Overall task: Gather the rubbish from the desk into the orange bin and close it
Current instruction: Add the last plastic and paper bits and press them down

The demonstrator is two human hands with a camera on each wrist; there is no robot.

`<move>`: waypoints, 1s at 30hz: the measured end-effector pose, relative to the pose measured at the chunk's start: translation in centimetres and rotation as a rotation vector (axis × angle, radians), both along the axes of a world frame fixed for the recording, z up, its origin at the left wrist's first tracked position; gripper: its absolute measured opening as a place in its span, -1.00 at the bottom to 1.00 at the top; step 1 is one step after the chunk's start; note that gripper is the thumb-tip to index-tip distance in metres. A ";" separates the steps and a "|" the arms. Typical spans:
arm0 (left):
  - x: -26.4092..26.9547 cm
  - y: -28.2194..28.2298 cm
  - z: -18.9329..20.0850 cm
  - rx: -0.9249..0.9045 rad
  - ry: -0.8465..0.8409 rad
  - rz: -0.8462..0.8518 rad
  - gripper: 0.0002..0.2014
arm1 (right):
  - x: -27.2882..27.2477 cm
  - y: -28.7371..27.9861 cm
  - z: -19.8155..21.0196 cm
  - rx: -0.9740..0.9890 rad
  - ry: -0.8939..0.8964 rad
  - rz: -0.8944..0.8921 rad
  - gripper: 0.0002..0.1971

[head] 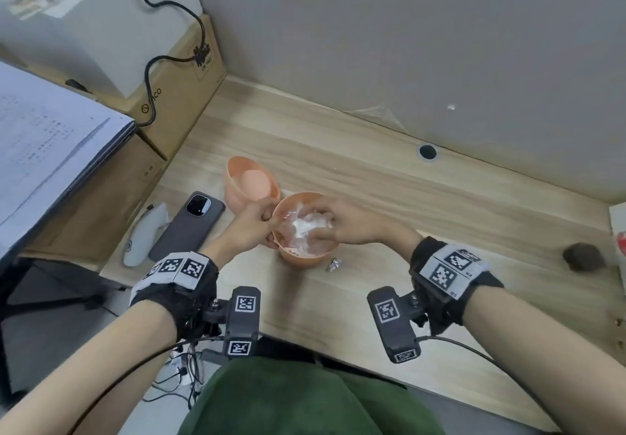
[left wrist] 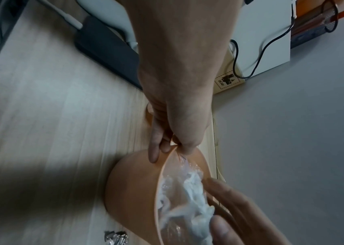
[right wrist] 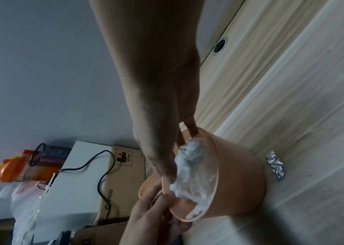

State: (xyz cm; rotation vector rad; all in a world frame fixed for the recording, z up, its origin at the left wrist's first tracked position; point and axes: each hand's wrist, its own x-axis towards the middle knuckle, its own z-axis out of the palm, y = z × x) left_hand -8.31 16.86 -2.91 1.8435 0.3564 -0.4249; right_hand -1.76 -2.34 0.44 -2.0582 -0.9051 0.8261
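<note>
Two hands at orange bin: left hand pinches rim at 9 o'clock, right hand presses white tissue w/ clear plastic inside; lid off at 11.

Wooden desk: orange bin, lid, foil scrap, phone.

1. The orange bin stands upright and open on the desk, tilted a little; it is a small round tub with smooth matte walls.
2. White crumpled tissue and clear plastic wrap fill the bin up to its rim (some of it pokes above the edge).
3. The bin's domed orange lid rests on its side just behind the bin, hollow side showing.
4. A crumpled silver foil scrap lies on the desk just beside the bin's base.
</note>
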 end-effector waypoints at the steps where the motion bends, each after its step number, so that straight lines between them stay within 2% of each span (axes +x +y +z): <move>1: -0.2 0.1 0.1 -0.001 -0.002 -0.002 -0.71 | -0.1 -0.1 0.2 0.005 0.005 -0.029 -0.67; 4: -0.7 0.7 -0.1 -0.006 -0.001 0.013 -0.70 | 0.4 -1.4 0.4 0.094 0.060 -0.233 -0.69; 7: -1.2 1.6 -0.4 -0.002 0.011 0.041 -0.70 | 0.8 -3.2 -0.3 0.225 0.235 -0.592 -0.78; 9: -1.5 2.2 -0.5 -0.007 0.010 0.055 -0.70 | 0.6 -4.5 -2.1 0.150 0.242 -0.743 -0.85; 10: -1.6 2.5 -0.6 -0.002 0.008 0.060 -0.70 | 0.3 -5.2 -3.4 0.045 0.234 -0.751 -0.86; 13: -2.2 3.6 -0.9 0.016 0.007 0.070 -0.71 | -1.3 -6.2 -7.4 -0.268 0.234 -0.630 -0.82; 16: -3.1 4.4 -1.0 0.013 0.014 0.093 -0.72 | -3.0 -4.9 -10.3 -0.380 0.183 -0.518 -0.66; 18: -3.7 4.6 -1.2 0.006 0.024 0.105 -0.71 | -3.8 -3.7 -11.8 -0.402 0.098 -0.453 -0.62; 21: -4.4 4.9 -1.5 -0.011 0.031 0.111 -0.74 | -4.1 -2.6 -13.4 -0.423 -0.073 -0.430 -0.86; 23: -4.6 5.0 -1.6 -0.019 0.031 0.105 -0.75 | -3.9 -2.7 -13.6 -0.458 -0.096 -0.433 -0.94; 26: -4.3 4.5 -1.5 -0.026 0.032 0.095 -0.74 | -2.8 -3.4 -12.3 -0.378 0.006 -0.589 -0.85; 28: -3.7 4.0 -1.4 -0.031 0.034 0.072 -0.71 | -1.5 -3.3 -9.6 -0.169 0.122 -0.751 -0.89; 30: -3.0 3.2 -1.4 -0.042 0.034 0.039 -0.67 | -0.4 -2.8 -6.2 0.040 0.148 -0.808 -0.89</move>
